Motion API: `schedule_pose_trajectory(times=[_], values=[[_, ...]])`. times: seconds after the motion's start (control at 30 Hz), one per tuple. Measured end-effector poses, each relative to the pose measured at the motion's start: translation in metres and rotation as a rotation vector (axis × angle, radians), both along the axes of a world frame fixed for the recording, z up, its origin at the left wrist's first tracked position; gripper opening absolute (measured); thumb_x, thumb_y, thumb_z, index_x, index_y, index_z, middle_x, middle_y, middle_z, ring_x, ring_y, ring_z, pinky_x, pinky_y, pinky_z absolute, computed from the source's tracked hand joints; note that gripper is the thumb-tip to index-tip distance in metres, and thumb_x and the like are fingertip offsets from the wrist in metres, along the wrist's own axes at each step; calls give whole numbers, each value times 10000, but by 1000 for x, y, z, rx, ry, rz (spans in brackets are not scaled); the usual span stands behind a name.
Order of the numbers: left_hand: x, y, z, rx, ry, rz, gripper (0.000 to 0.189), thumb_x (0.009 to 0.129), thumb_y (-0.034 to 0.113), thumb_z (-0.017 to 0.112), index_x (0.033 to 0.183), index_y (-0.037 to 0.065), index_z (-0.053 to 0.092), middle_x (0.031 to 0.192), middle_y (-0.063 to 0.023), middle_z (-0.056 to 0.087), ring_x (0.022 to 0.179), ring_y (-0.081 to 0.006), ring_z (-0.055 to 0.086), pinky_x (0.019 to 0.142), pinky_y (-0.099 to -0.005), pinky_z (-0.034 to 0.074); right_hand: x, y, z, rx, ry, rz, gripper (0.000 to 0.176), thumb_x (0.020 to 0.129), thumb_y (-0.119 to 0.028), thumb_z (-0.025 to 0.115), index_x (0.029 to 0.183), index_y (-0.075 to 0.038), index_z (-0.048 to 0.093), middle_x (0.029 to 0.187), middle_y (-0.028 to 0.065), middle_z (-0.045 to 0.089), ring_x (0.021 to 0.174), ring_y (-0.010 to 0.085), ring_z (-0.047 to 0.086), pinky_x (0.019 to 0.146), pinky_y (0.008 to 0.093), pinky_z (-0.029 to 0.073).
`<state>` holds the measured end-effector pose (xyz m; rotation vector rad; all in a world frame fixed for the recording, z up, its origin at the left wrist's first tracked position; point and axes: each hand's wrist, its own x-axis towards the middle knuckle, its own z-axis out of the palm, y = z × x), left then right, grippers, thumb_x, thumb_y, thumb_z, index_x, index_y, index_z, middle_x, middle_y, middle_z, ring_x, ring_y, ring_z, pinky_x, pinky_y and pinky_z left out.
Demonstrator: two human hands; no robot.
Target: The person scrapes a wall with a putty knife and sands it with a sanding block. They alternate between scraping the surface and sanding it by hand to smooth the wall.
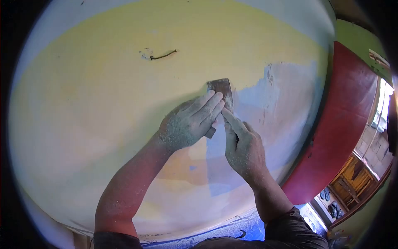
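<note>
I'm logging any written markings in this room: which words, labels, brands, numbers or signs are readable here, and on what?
None: no word, label, brand, number or sign can be read.
Flat tool: no lettering visible.
Painted wall: colour patches and marks, no writing visible.
Red panel: no lettering visible.
Footwear at lower right: too small to tell.
</note>
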<state>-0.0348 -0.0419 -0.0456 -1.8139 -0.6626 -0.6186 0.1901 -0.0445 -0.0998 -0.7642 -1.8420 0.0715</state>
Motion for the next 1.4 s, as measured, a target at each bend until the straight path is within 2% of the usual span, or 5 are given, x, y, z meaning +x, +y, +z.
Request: schedule_pose_trajectory(times=[0.5,0.8,1.0,1.1,1.4], values=[[-7,0,-3,8,63,7,497,1022,243,809,1474,58,721,1546,-90,688,1462,-284,647,1140,-443,621,-2,-18,-9,-14,11,-28,440,1133,-135,623,1567,-107,687,965,259,754,892,442,760,810,553,614],[-10,0,-1,-9,62,-63,450,1054,228,780,1436,-3,726,1530,-139,691,1466,-302,646,1173,-454,595,-12,-23,-7,48,25,-83,434,1138,-132,616,1566,-102,685,965,267,754,881,470,752,792,558,606],[-3,-2,1,-43,-98,-152,486,1062,212,763,1487,-8,683,1512,-147,703,1452,-320,657,1188,-453,584,-16,-23,10,69,41,-82,424,1135,-122,620,1550,-81,697,987,278,766,906,478,765,802,560,607],[-9,-1,0,-51,31,-95,485,1060,224,762,1485,2,689,1539,-153,684,1471,-323,643,1196,-457,579,-13,-23,-6,34,43,-70,414,1138,-122,618,1541,-76,702,993,282,768,914,484,764,806,565,604],[-7,-3,2,-50,41,-51,510,1062,250,756,1507,11,683,1575,-153,655,1503,-312,617,1219,-452,564,-9,-20,-3,34,23,-79,415,1143,-132,623,1548,-92,705,993,290,764,926,482,764,819,566,606]])
